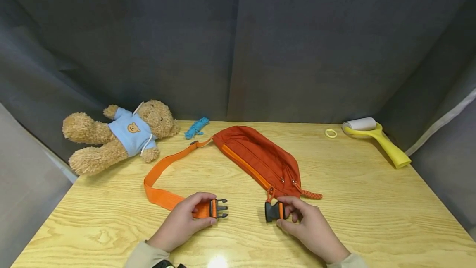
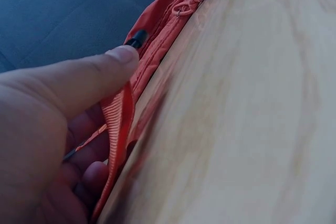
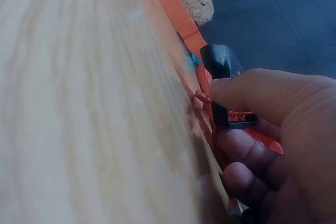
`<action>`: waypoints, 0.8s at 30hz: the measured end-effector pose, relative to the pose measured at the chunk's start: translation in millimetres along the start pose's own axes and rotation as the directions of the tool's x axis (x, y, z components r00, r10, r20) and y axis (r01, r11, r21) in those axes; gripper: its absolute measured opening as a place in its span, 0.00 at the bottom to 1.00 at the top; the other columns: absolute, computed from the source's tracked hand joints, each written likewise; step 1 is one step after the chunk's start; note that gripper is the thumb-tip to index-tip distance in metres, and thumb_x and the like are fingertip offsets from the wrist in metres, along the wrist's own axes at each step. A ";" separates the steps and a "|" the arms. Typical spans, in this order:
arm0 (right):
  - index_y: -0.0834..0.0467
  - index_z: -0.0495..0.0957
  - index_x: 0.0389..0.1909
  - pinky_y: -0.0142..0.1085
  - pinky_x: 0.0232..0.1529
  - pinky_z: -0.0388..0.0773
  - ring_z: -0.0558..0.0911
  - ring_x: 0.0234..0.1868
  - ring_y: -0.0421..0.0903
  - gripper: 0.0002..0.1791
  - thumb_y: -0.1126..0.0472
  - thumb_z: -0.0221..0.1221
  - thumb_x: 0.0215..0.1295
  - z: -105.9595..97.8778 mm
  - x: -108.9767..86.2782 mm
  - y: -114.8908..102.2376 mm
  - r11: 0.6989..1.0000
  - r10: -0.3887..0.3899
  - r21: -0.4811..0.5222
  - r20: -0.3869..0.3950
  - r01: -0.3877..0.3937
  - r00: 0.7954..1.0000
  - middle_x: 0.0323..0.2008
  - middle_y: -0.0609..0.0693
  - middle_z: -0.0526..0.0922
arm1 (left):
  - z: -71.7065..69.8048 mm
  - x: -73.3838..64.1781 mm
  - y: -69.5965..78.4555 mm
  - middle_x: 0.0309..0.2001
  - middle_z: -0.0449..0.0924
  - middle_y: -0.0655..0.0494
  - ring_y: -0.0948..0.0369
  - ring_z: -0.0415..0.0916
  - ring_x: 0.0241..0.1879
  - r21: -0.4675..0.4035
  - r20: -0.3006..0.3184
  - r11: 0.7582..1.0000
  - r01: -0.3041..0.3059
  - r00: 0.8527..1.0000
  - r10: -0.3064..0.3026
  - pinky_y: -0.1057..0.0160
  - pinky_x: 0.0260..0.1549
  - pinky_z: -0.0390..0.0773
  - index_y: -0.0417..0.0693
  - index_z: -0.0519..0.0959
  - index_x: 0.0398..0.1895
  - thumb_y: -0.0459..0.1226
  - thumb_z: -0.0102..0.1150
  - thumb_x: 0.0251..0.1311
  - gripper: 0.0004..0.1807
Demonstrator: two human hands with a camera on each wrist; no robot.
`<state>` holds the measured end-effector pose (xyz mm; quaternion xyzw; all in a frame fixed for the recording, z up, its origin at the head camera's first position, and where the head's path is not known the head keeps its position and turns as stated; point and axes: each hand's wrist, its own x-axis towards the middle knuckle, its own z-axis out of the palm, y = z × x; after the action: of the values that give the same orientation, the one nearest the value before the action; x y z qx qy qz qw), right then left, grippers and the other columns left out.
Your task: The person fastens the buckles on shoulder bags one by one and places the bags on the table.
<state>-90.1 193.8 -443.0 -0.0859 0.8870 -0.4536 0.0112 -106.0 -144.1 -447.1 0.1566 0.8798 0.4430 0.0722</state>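
Observation:
A red waist bag (image 1: 256, 158) lies on the table, its orange strap (image 1: 161, 168) looping out to the left. My left hand (image 1: 187, 216) pinches the black pronged buckle half (image 1: 219, 208) on the strap's end, prongs pointing right. Facing it across a gap, the black socket half (image 1: 273, 211) is pinched between the thumb and fingers of my right hand (image 1: 308, 224), near the bag's lower end. In the right wrist view the thumb presses the socket half (image 3: 218, 61) from one side. The strap (image 2: 119, 119) runs down past the left fingers in the left wrist view.
A teddy bear (image 1: 130, 131) in a blue top lies at the back left, beside a blue cord bundle (image 1: 197, 127). At the back right are a yellow ring (image 1: 330, 133) and a yellow-handled tool (image 1: 388, 144) with a white roll (image 1: 362, 123). Dark curtains (image 1: 238, 44) stand behind the table.

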 end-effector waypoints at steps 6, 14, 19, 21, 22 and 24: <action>0.52 0.81 0.55 0.30 0.31 0.72 0.73 0.29 0.39 0.26 0.65 0.75 0.53 -0.6 0.1 -1.8 1.000 0.007 0.010 0.003 -0.007 1.000 0.32 0.44 0.79 | -0.1 0.3 -0.9 0.55 0.79 0.67 0.61 0.76 0.53 -0.004 0.006 1.000 0.001 1.000 -0.001 0.58 0.50 0.78 0.60 0.77 0.63 0.50 0.72 0.57 0.29; 0.53 0.82 0.54 0.30 0.30 0.71 0.73 0.29 0.38 0.26 0.65 0.75 0.53 -0.6 -0.3 -3.1 0.999 -0.010 0.031 0.005 0.010 1.000 0.31 0.44 0.79 | -0.2 -0.2 0.6 0.55 0.79 0.67 0.61 0.76 0.52 -0.007 0.006 1.000 0.006 1.000 -0.006 0.58 0.50 0.77 0.60 0.77 0.63 0.50 0.72 0.57 0.29; 0.52 0.82 0.54 0.30 0.30 0.71 0.73 0.28 0.38 0.26 0.64 0.75 0.53 0.2 -0.3 -4.0 1.000 -0.008 0.022 -0.001 0.008 1.000 0.31 0.43 0.79 | -0.2 -0.1 1.2 0.55 0.79 0.68 0.61 0.76 0.51 -0.009 0.009 1.000 0.006 1.000 -0.006 0.58 0.49 0.77 0.60 0.77 0.63 0.50 0.72 0.57 0.29; 0.52 0.82 0.54 0.30 0.30 0.70 0.73 0.28 0.38 0.26 0.64 0.75 0.53 0.2 -0.5 -4.1 1.000 -0.012 0.021 -0.003 0.012 1.000 0.31 0.43 0.79 | 0.0 0.0 1.2 0.55 0.79 0.68 0.61 0.76 0.51 -0.011 0.010 1.000 0.004 1.000 -0.003 0.58 0.49 0.77 0.60 0.77 0.63 0.50 0.72 0.57 0.29; 0.52 0.82 0.54 0.30 0.30 0.70 0.72 0.28 0.38 0.25 0.64 0.75 0.53 0.2 -0.6 -4.3 1.000 -0.016 0.021 -0.004 0.016 1.000 0.31 0.43 0.79 | 0.1 -0.1 1.2 0.55 0.79 0.68 0.61 0.76 0.51 -0.011 0.010 1.000 0.002 1.000 -0.002 0.58 0.49 0.78 0.60 0.77 0.62 0.50 0.72 0.57 0.29; 0.53 0.82 0.54 0.30 0.30 0.70 0.73 0.28 0.38 0.25 0.64 0.75 0.53 0.0 -0.6 -4.5 1.000 -0.016 0.024 -0.004 0.016 1.000 0.31 0.43 0.79 | 0.3 -0.1 1.3 0.54 0.79 0.67 0.61 0.77 0.50 -0.012 0.010 1.000 0.000 1.000 0.000 0.58 0.49 0.78 0.59 0.77 0.62 0.50 0.72 0.57 0.29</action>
<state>-88.8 191.3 -439.4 -0.0918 0.8809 -0.4643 0.0069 -105.6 -143.2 -446.3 0.1584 0.8767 0.4475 0.0774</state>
